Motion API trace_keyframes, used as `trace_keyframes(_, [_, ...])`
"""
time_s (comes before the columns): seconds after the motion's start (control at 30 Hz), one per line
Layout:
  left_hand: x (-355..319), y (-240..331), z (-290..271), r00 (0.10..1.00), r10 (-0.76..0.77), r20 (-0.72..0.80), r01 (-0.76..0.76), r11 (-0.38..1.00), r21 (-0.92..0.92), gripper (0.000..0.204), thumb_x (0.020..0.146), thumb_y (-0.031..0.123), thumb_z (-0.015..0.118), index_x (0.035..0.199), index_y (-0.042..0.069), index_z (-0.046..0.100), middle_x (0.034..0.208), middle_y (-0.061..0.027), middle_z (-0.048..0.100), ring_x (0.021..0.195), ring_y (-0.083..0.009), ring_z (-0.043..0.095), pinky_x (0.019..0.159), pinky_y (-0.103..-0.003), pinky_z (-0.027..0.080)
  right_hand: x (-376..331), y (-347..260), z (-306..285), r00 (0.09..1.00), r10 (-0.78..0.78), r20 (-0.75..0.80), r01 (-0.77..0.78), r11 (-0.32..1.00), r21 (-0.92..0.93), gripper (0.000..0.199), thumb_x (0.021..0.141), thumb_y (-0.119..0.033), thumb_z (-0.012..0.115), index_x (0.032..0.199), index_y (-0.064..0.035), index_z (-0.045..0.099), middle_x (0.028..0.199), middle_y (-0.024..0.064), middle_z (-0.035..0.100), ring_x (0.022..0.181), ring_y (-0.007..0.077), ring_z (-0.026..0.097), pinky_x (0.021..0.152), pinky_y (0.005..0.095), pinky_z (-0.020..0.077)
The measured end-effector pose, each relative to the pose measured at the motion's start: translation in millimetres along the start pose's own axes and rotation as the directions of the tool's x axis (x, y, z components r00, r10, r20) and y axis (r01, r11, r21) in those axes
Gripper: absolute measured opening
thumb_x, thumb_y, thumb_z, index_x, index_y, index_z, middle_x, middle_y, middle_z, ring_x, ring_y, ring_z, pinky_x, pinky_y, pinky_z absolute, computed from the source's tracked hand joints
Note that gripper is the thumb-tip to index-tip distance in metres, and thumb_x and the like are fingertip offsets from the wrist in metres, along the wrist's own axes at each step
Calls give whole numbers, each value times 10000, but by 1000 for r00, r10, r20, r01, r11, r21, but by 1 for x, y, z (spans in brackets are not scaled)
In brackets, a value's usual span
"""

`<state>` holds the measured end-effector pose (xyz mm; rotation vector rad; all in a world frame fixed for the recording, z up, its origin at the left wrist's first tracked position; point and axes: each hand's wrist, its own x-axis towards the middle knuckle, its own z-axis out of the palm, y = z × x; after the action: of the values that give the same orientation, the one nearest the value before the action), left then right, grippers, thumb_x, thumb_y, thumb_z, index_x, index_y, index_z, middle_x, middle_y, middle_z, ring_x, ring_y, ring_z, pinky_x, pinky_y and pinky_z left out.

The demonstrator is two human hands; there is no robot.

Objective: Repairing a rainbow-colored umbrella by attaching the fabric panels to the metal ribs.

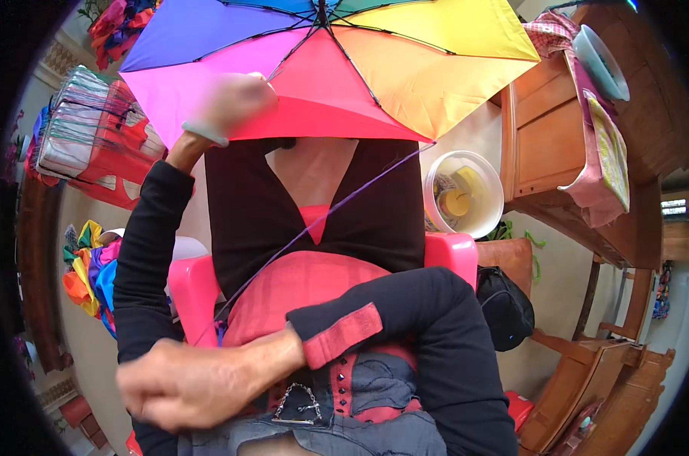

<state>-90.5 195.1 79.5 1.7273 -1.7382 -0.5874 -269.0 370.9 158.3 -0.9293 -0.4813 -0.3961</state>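
Observation:
An open rainbow umbrella point(314, 83) spreads before my lap, its dark ribs and centre facing me. My left hand point(238, 102) is blurred, its fingers closed on the pink and red cloth near the umbrella's left side. A purple thread point(329, 211) stretches taut from the corner between the red and orange panels down across my lap. It leads to my right hand point(192, 384), which crosses my body to the left with curled, motion-smeared fingers. The thread's end and any needle in that hand are not visible.
A pink plastic chair point(452, 254) holds me. On my right stand a white bucket point(485, 197) with yellow things inside, a black bag point(504, 308) and a wooden cabinet point(538, 129). A wrapped bundle point(93, 133) and a colourful cloth heap point(93, 270) lie left.

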Motion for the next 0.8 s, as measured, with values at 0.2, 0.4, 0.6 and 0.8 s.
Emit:
trace_keyframes(0.2, [-5,-1,1,995,85,59,-88,995,42,147,786,134,630,825,-2,589,692,6,542,643,-69,478,573,-235,410,17,-20,38,900,60,433,-156,969,190,225,751,-147,592,957,-63,554,845,140,590,743,247,579,673,342,445])
trace_keyframes(0.4, [-46,117,18,910,361,204,-32,552,-833,192,892,121,502,971,-33,586,844,-110,624,854,-151,594,804,-274,456,20,-13,34,943,-319,92,305,943,135,36,713,4,477,724,22,507,544,118,544,479,177,564,420,298,430])
trace_keyframes(0.6, [-83,116,88,714,493,496,219,516,-828,241,928,161,414,1001,-6,572,954,-119,613,926,-184,576,818,-286,432,7,-64,-4,998,-63,-30,56,980,-190,31,721,5,474,732,9,503,559,92,499,514,139,494,476,295,398])
trace_keyframes(0.8, [-139,64,28,736,-4,677,538,610,-581,194,909,174,473,937,24,593,710,-17,586,536,-81,535,446,-202,372,-55,-192,-87,971,-98,-219,-4,905,-426,103,862,-84,423,904,3,460,634,66,460,524,119,427,430,263,420])
